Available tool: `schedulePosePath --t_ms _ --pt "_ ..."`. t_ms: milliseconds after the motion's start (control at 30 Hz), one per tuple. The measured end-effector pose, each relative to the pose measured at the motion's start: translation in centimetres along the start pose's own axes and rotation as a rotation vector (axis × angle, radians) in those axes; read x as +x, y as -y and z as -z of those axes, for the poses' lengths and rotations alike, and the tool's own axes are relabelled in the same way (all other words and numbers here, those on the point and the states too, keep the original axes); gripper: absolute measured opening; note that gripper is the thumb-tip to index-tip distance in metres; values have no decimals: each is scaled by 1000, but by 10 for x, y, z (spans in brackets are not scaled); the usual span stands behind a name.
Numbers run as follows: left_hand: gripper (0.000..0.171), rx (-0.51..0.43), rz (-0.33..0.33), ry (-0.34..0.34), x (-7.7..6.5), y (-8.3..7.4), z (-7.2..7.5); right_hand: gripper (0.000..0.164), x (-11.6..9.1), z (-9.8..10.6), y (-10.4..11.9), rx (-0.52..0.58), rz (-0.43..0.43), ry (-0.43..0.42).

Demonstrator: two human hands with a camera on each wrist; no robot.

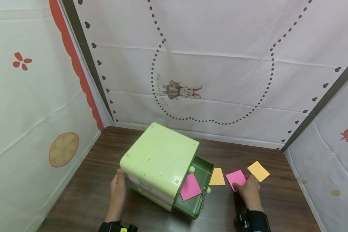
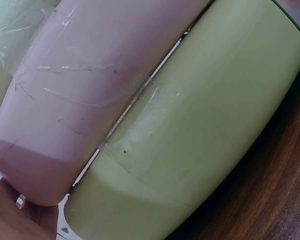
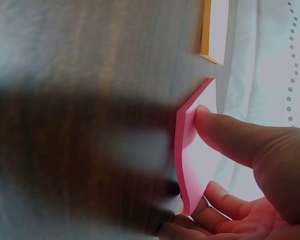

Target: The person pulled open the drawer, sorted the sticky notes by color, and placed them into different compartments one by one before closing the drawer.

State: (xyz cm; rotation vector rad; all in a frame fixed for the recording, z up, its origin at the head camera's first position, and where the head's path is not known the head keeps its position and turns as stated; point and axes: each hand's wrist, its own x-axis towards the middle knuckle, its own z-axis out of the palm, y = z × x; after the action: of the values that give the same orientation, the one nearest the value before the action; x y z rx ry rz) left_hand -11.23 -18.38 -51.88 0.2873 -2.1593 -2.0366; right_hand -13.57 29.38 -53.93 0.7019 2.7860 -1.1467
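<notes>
A light green box point(image 1: 162, 158) with a pinkish middle section stands angled on the table. Its dark green drawer point(image 1: 204, 167) is pulled out to the right, and a pink sticky-note pad point(image 1: 190, 187) lies in it. My left hand point(image 1: 117, 190) touches the box at its left end; in the left wrist view only part of that hand shows, at the lower left corner. Over on the right, my right hand point(image 1: 250, 191) pinches another pink sticky-note pad point(image 3: 190, 155) between thumb and fingers, its near edge tilted up in the right wrist view.
One yellow-orange sticky-note pad point(image 1: 217, 177) lies just beyond the drawer, and another point(image 1: 258, 171) is behind my right hand. Light green knobs point(image 1: 191, 169) show at the drawer and box front. Printed white cloth point(image 1: 214, 77) walls the dark wood table point(image 1: 84, 193) at the back and sides.
</notes>
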Motion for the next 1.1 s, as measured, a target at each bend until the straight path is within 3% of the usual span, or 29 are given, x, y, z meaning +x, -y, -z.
schedulePosePath --t_ms 333,500,600,767,1100 --pt "72 13 5 -18 0 4 3 61 -3 -10 -6 45 -4 -60" --pt "72 0 9 -2 1 6 4 47 -7 -6 -7 78 -13 -82" --pt "71 -2 13 4 2 6 3 41 -10 -3 -10 98 24 -99" --pt "70 -4 11 10 2 7 2 36 -15 1 -12 103 82 -138" --pt "69 -4 -10 -4 3 6 0 32 -29 11 -1 153 88 -187"
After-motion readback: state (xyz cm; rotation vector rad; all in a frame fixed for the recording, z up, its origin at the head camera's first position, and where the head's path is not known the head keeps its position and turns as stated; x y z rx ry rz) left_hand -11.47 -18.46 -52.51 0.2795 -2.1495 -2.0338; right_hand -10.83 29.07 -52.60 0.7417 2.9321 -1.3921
